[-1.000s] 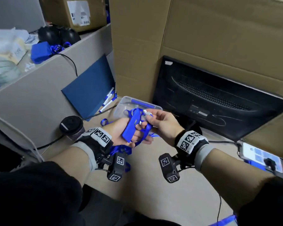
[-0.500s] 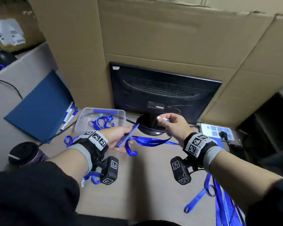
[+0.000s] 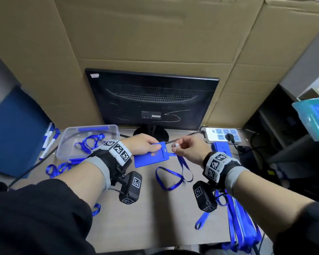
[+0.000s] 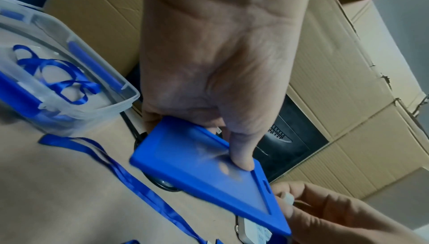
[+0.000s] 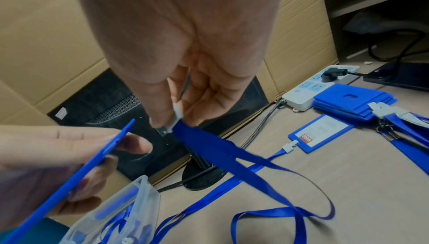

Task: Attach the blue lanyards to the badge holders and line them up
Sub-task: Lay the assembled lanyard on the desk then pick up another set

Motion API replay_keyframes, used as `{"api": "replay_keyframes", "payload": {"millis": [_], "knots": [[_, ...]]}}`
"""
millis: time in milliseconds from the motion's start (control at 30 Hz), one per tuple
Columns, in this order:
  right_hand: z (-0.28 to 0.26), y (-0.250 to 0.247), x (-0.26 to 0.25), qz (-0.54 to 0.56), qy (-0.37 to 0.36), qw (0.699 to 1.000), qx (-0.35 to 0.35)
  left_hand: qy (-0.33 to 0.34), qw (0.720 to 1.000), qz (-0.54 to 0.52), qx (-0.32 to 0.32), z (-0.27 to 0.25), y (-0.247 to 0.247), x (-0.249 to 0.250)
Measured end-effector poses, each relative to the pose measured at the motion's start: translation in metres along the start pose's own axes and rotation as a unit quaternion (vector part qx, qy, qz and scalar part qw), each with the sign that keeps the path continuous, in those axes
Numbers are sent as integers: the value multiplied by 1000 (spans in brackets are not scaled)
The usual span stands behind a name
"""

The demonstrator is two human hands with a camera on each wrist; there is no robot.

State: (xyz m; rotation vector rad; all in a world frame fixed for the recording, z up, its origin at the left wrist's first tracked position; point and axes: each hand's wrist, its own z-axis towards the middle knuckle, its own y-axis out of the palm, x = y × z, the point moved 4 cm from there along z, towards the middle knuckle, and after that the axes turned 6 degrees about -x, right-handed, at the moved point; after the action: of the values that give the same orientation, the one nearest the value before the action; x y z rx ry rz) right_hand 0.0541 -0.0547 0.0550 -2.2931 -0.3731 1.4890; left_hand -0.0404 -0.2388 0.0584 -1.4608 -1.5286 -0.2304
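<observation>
My left hand [image 3: 145, 145] grips a blue badge holder [image 3: 151, 157] by its long edge, thumb on its clear face [image 4: 209, 163], slotted end toward the right hand. My right hand [image 3: 184, 147] pinches the white clip [image 3: 176, 145] of a blue lanyard [image 3: 175, 176] between thumb and forefinger, a short gap from the holder's slot. From the clip [image 5: 176, 117] the lanyard strap [image 5: 267, 171] hangs down and loops on the desk. Finished holders with lanyards [image 5: 325, 132] lie at the right.
A clear plastic box [image 3: 89, 138] with lanyards stands at the left. A black monitor [image 3: 153, 100] faces away behind the hands, cardboard behind it. A white power strip [image 3: 222, 137] and a stack of blue holders [image 3: 221, 150] sit right; lanyard straps [image 3: 241, 223] hang over the desk's front edge.
The view swung right and down. My left hand turned the badge holder flat and brought it toward the right hand; the clip now sits close to the holder's slot.
</observation>
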Motion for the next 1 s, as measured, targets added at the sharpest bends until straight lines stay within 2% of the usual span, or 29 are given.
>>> {"api": "replay_keyframes", "payload": {"millis": [133,233,467,600,767,1000], "knots": [[-5,0,-9,88,8,996,-24,-11,1000,-13,13,4,-4,15],[-7,2,-14,104,17,993,-58,-17,999,-25,24,6,-6,18],[-5,-2,-24,79,1,996,-39,-26,999,23,25,5,-9,18],[-5,0,-29,140,7,987,-78,-22,1000,9,16,2,-10,19],[-10,2,-37,135,-7,986,-102,-27,999,12,18,-2,-14,18],[-11,4,-46,123,-16,989,-78,-35,998,25,35,-8,-20,20]]}}
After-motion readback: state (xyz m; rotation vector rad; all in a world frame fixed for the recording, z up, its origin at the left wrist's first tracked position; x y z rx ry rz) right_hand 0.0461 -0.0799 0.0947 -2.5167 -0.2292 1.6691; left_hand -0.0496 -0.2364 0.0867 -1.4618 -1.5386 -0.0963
